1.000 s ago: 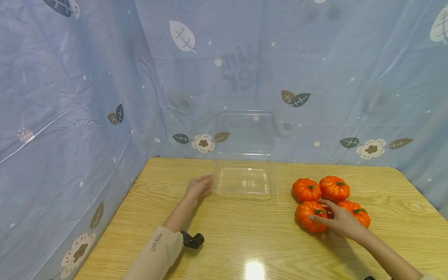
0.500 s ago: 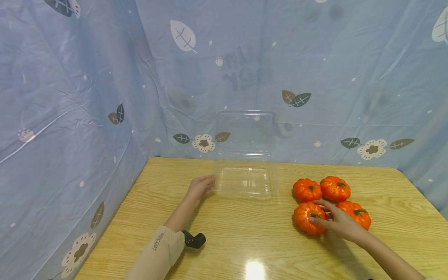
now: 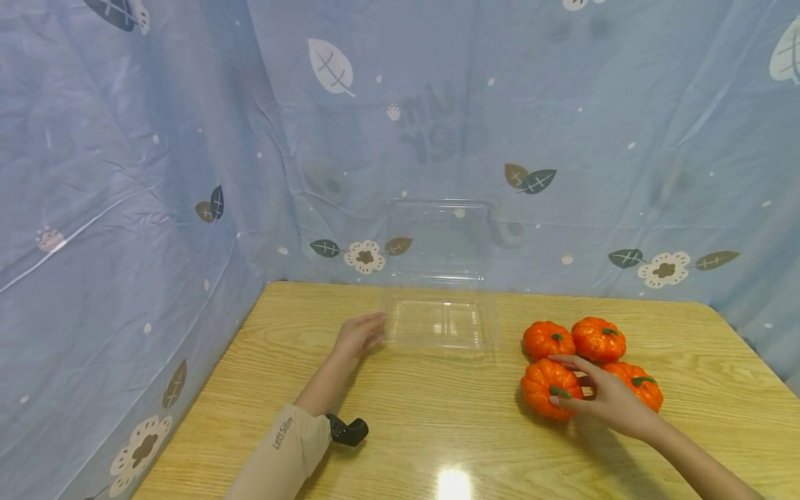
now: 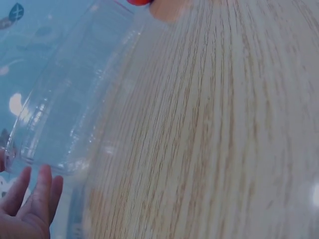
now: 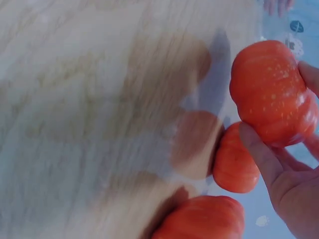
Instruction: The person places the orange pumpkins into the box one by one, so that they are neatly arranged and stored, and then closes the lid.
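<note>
Toward the right of the wooden table (image 3: 450,410), an orange pumpkin (image 3: 540,387) is held by the right hand (image 3: 615,403), its thumb on the near side and its fingers curved round the far side, spread only as wide as the fruit. The green stem (image 3: 560,392) shows beside the thumb tip. Just behind sits a rear-left pumpkin (image 3: 546,339), with a rear-right pumpkin (image 3: 598,339) next to it; a fourth pumpkin (image 3: 640,385) lies partly hidden by the right hand.

Farther left, well apart from the group, a clear plastic container (image 3: 425,326) stands open, its lid (image 3: 437,236) upright at the back. At its left side is the left hand (image 3: 357,335), fingers fairly straight and slightly apart; they seem to touch the plastic, though its transparency makes that hard to judge. A beige sleeve (image 3: 278,455) and a black wrist device (image 3: 350,431) follow down that arm. Blue patterned cloth (image 3: 562,104) hangs behind everything.
</note>
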Tool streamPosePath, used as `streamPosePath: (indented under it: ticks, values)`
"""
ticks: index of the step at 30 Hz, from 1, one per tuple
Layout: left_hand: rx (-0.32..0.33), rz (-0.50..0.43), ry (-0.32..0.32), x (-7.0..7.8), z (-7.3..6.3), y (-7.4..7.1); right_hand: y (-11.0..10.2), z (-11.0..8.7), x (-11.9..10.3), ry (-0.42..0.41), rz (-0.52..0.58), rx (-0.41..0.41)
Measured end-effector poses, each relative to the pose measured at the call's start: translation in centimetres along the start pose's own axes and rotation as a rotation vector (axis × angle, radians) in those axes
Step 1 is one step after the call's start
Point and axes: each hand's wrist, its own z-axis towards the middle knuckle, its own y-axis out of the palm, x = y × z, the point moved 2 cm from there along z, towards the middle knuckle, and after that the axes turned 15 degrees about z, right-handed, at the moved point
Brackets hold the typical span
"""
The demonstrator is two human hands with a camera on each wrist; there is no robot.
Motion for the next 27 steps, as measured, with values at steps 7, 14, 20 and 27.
streamPosePath:
  ticks: [7,14,20,27]
  values:
    - [0.003,-0.022,0.016,0.1,-0.1,0.0,-0.9,0.2,-0.8,-0.100,-0.084,-0.078]
    - [0.005,-0.037,0.007,0.0,0.0,0.0,-2.2,0.9,-2.3,-0.152,-0.140,-0.166]
    - [0.000,-0.051,0.009,-0.1,0.1,-0.1,-2.8,1.4,-2.9,-0.184,-0.261,-0.109]
    - [0.009,-0.048,0.006,-0.1,-0.1,-0.1,-3.4,1.8,-2.7,-0.241,-0.315,-0.079]
